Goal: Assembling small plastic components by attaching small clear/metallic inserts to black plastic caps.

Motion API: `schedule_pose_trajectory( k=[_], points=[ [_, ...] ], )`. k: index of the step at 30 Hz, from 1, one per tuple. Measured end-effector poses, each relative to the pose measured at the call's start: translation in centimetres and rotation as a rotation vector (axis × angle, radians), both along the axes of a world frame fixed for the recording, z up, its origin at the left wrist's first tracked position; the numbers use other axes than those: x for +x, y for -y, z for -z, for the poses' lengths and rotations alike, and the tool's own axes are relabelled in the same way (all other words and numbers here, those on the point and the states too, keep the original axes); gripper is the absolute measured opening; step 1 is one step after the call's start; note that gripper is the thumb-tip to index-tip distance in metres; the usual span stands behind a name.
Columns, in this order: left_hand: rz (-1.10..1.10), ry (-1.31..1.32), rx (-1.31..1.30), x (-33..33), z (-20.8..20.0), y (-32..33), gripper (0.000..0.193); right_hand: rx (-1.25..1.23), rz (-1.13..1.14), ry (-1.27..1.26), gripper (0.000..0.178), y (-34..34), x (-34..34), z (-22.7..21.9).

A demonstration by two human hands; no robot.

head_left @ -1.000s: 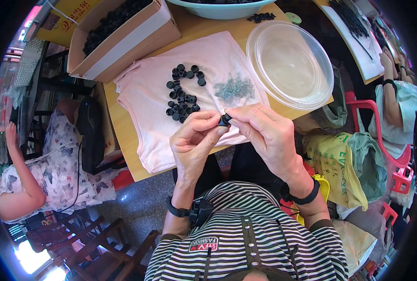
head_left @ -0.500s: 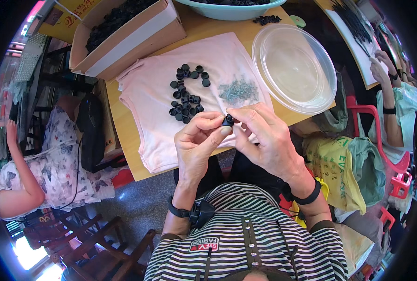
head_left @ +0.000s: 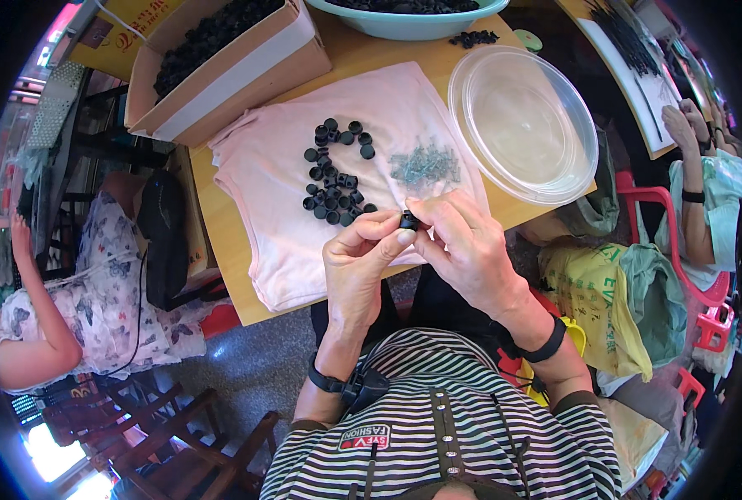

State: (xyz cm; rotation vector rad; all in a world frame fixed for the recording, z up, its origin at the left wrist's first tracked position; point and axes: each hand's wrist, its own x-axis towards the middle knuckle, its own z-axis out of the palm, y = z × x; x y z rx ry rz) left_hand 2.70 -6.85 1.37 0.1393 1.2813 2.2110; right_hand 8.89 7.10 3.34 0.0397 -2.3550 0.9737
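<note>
Between the fingertips of both hands is a small round black plastic part (head_left: 408,220), held over the near edge of the pink cloth (head_left: 283,242). My left hand (head_left: 361,257) pinches it from the left with thumb and fingers. From the right, my right hand (head_left: 464,246) pinches it too, its fingers partly covering the part. Just beyond my left hand lies a loose cluster of similar black round parts (head_left: 331,198). To its right, past my right hand, sits a pile of small silvery screws or pins (head_left: 425,164).
A cardboard box (head_left: 221,79) of black parts stands far left, and a pale blue basin (head_left: 412,23) holds more. A round clear plastic lid (head_left: 525,125) lies at the table's right. Other people's arms (head_left: 696,208) show at right and an arm (head_left: 42,308) at left.
Both hands stay pinched on the black part and have shifted slightly right. A black part beside the cluster's near right end now shows past my left fingers.
</note>
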Motion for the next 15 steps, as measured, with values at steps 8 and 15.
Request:
schedule_pose_trajectory(
  k=[8,15],
  points=[
    [-0.025,0.070,-0.006,0.2,-0.6,-0.4,0.010,0.030,-0.011,-0.025,0.027,-0.4,-0.3,-0.8],
    [-0.019,0.052,0.056,-0.8,-1.0,-0.6,0.013,0.047,-0.109,0.008,0.020,-1.2,-1.6,-2.2]
  ],
)
